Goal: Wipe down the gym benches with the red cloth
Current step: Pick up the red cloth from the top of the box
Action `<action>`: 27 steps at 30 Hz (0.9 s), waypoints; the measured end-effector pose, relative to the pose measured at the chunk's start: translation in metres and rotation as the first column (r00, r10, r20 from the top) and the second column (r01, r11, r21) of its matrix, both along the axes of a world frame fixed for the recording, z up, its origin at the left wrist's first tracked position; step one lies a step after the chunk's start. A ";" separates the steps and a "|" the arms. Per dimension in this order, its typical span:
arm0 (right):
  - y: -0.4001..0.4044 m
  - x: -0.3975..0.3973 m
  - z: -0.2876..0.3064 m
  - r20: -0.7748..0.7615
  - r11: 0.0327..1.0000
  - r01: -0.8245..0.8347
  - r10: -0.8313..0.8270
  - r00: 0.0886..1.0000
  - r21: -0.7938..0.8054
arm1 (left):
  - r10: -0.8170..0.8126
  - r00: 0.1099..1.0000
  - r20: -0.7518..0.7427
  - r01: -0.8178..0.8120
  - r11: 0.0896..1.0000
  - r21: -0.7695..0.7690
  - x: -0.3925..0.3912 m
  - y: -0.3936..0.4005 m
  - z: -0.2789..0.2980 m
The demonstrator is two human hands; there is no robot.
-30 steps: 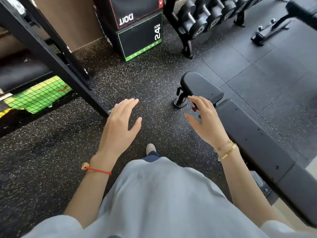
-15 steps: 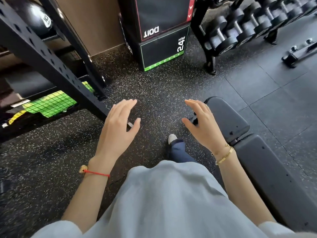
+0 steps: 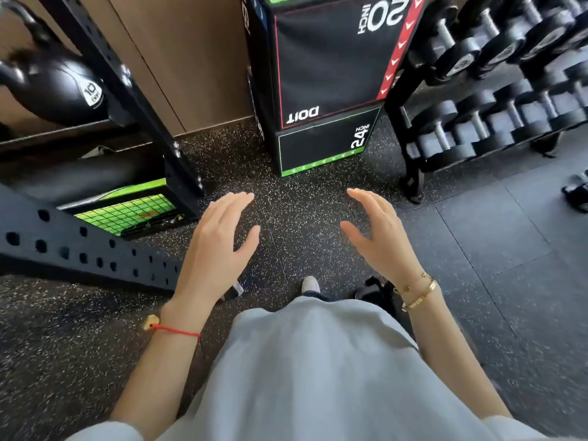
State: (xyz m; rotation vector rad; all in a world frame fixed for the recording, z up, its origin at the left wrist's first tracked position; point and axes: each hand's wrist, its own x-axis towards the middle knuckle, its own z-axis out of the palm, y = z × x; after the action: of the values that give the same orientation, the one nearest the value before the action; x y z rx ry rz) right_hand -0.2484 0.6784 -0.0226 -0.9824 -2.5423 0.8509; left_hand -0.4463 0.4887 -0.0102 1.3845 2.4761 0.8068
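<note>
Can't spot the red cloth anywhere in this view, and no gym benches plainly visible either, just a dark blurry something tucked under the right wrist, impossible to identify. Left hand (image 3: 219, 243) and right hand (image 3: 378, 237) both released, fingers loosely spread, palms facing each other, hovering above the speckled floor (image 3: 302, 202) and grasping nothing. Biggest risk, judging from that: starting to wipe bare-handed, or wandering off without the cloth, so zero cleaning done. Then tripping. Standing with one shoe (image 3: 310, 283) poking forward, near the black perforated rack beam (image 3: 79, 253) low on the left, easy to catch with a toe or shin while hunting around. Straight ahead, a stacked plyo box (image 3: 324, 74); off to the right, a dumbbell rack (image 3: 496, 100) with a foot jutting onto the floor, another nice stubbing candidate. Also a heavy ball marked 10 (image 3: 54, 87) up on the left shelf, bad to bump while reaching in there. Worth looking up and around before moving, locating the cloth first, then a bench. Otherwise likely to end up grabbing some wrong rag, or skipping a bench sitting out of sight.
</note>
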 end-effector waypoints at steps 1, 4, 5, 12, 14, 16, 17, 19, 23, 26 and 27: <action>0.020 -0.010 0.002 0.003 1.000 -0.013 0.013 1.000 0.004 | 0.017 1.000 -0.001 -0.017 1.000 0.007 -0.008 0.016 0.000; 0.071 -0.041 0.007 0.031 0.999 -0.053 0.053 0.998 0.013 | 0.062 0.998 0.009 -0.063 0.998 0.018 -0.030 0.057 0.000; 0.086 -0.052 0.008 0.038 0.998 -0.065 0.064 0.997 0.017 | 0.077 0.997 0.014 -0.077 0.997 0.019 -0.037 0.069 -0.001; 0.175 -0.120 0.006 0.035 0.997 -0.081 0.080 0.996 0.007 | 0.098 0.995 0.013 -0.098 0.995 0.008 -0.094 0.153 -0.008; 0.202 -0.143 0.001 0.040 0.996 -0.086 0.086 0.996 0.002 | 0.098 0.995 0.015 -0.099 0.995 0.015 -0.117 0.181 -0.013; 0.231 -0.167 -0.003 0.037 0.996 -0.087 0.086 0.996 0.010 | 0.095 0.995 0.003 -0.095 0.995 0.025 -0.144 0.211 -0.016; 0.245 -0.179 -0.004 0.029 0.996 -0.087 0.087 0.996 0.018 | 0.092 0.996 -0.007 -0.091 0.995 0.028 -0.156 0.225 -0.017; 0.275 -0.208 -0.005 0.007 0.996 -0.089 0.089 0.996 0.030 | 0.094 0.995 -0.017 -0.093 0.995 0.032 -0.184 0.258 -0.018; 0.339 -0.272 -0.002 -0.030 0.996 -0.080 0.081 0.996 0.033 | 0.094 0.995 -0.017 -0.093 0.993 0.071 -0.247 0.328 -0.012; 0.384 -0.318 0.000 -0.055 0.997 -0.068 0.070 0.996 0.042 | 0.060 0.997 -0.057 -0.055 0.995 0.084 -0.294 0.380 -0.008; 0.398 -0.331 0.000 -0.060 0.998 -0.060 0.062 0.996 0.037 | 0.058 0.997 -0.059 -0.054 0.996 0.073 -0.306 0.395 -0.006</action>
State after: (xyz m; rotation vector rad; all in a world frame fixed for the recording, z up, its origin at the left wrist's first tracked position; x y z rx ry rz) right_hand -0.5795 1.0759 -0.0224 -0.8589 -2.5385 0.8374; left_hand -0.7527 0.8841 -0.0167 1.3883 2.5666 0.8855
